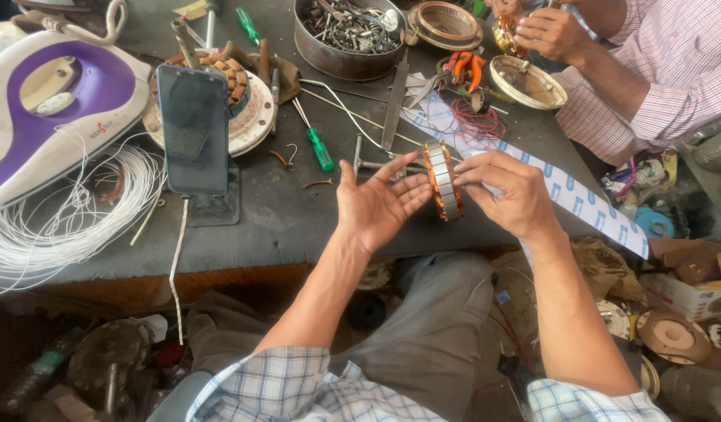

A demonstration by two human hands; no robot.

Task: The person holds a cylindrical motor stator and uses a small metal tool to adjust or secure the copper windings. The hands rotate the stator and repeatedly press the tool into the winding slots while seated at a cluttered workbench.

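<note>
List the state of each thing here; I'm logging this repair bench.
Stator ring: upright on edge, held between both hands.
Left hand: open, palm up, fingers touching the ring.
Right hand: gripping the ring.
Phone: propped upright, screen dark.
Steam iron: lying on the bench.
Green screwdriver: lying flat.

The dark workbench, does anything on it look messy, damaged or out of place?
Yes. A purple and white clothes iron lies tipped on its side at the left. Beside it, a loose white wire coil spills over the dark workbench edge. The left hand and right hand hold a ring-shaped copper-wound stator.
</note>
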